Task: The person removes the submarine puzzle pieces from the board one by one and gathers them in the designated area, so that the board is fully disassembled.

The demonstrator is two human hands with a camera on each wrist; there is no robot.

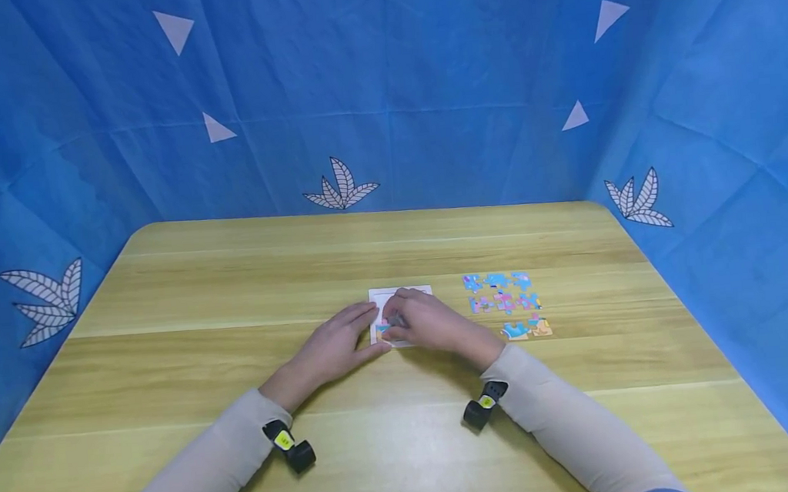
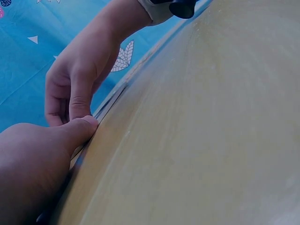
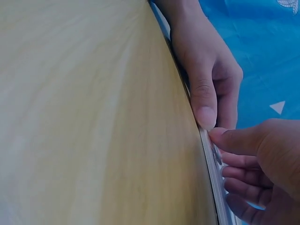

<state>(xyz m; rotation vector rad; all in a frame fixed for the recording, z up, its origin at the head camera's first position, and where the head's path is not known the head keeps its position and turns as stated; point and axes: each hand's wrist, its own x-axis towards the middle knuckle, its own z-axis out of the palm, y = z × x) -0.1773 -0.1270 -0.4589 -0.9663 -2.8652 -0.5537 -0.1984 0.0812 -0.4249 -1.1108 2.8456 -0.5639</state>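
A white puzzle board (image 1: 401, 292) lies flat near the table's middle, with a pink and blue puzzle piece (image 1: 383, 328) at its lower left, partly covered by fingers. My left hand (image 1: 329, 348) rests along the board's left side, its fingers at the left edge and its thumb (image 3: 206, 117) at the near edge. Over the board, my right hand (image 1: 434, 320) curls thumb and fingers around the puzzle piece; the fingers hide most of it. In the right wrist view the right thumb (image 3: 234, 140) is close to the left thumb, at the board's edge (image 3: 211, 173).
To the right of the board, loose puzzle pieces (image 1: 502, 301) lie in rows on the wooden table (image 1: 229, 274). A blue curtain (image 1: 388, 84) hangs behind the table and at its sides. Each wrist wears a small black camera.
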